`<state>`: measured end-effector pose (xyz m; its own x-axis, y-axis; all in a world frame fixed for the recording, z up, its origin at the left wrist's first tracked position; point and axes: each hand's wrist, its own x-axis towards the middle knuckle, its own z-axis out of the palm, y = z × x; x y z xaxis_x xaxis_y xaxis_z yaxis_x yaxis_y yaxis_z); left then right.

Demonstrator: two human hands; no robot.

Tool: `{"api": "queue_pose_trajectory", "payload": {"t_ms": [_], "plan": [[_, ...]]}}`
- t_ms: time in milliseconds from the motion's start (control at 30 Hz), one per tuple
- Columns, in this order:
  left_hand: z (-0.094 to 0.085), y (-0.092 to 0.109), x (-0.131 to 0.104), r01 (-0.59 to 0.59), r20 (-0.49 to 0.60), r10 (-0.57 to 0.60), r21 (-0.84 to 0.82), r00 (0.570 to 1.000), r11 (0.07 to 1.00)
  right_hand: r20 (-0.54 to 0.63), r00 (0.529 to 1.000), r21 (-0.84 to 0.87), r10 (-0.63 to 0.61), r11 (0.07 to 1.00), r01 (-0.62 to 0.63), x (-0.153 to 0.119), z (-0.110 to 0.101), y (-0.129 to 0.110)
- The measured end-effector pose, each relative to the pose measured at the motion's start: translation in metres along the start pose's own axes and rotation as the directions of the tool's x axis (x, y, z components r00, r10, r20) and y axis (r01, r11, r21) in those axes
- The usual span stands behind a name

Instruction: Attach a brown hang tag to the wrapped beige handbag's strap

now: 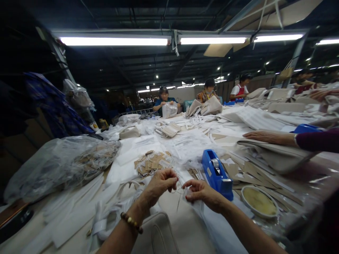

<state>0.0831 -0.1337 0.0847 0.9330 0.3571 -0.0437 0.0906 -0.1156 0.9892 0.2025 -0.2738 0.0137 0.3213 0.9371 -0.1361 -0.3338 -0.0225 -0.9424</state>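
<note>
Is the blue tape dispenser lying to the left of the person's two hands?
No, the tape dispenser stands on the table to the right of both the left hand and the right hand.

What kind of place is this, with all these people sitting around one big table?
Most likely a factory packing or assembly floor. A long shared work table is heaped with cream bags, a pile of paper tags and a blue tape dispenser, while several people work along it under strip lights.
</note>
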Motion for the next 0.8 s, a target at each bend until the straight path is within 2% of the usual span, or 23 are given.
{"api": "queue_pose_trajectory", "payload": {"t_ms": [200, 367, 433, 500, 567, 667, 733, 800], "plan": [[-0.002, 0.009, -0.013, 0.031, 0.068, -0.028, -0.037, 0.997, 0.999, 0.043, 0.998, 0.032, 0.039, 0.999, -0.041, -0.001, 0.016, 0.012], [-0.001, 0.019, -0.023, 0.064, 0.148, -0.058, -0.038, 0.987, 0.997, 0.079, 0.996, -0.05, 0.044, 0.998, -0.04, -0.005, 0.024, 0.013], [0.0, 0.021, -0.025, 0.078, 0.168, -0.077, -0.004, 0.983, 0.997, 0.049, 0.999, -0.129, 0.009, 0.992, -0.003, -0.01, 0.024, 0.006], [0.002, 0.021, -0.026, 0.087, 0.179, -0.092, 0.034, 0.98, 0.996, 0.015, 0.997, -0.235, -0.081, 0.968, 0.082, -0.016, 0.026, -0.005], [0.004, 0.021, -0.027, 0.092, 0.187, -0.101, 0.057, 0.977, 0.994, 0.068, 0.98, -0.309, -0.186, 0.93, 0.198, -0.021, 0.031, -0.014], [0.006, 0.022, -0.028, 0.1, 0.191, -0.108, 0.05, 0.976, 0.994, 0.208, 0.946, -0.246, -0.251, 0.922, 0.298, -0.023, 0.044, -0.018], [0.003, 0.021, -0.031, 0.117, 0.188, -0.12, 0.025, 0.975, 0.993, 0.213, 0.946, -0.156, -0.245, 0.947, 0.28, -0.022, 0.053, -0.012], [-0.004, 0.017, -0.036, 0.156, 0.195, -0.151, -0.01, 0.969, 0.988, 0.171, 0.964, -0.133, -0.203, 0.965, 0.227, -0.021, 0.059, -0.003]]}}
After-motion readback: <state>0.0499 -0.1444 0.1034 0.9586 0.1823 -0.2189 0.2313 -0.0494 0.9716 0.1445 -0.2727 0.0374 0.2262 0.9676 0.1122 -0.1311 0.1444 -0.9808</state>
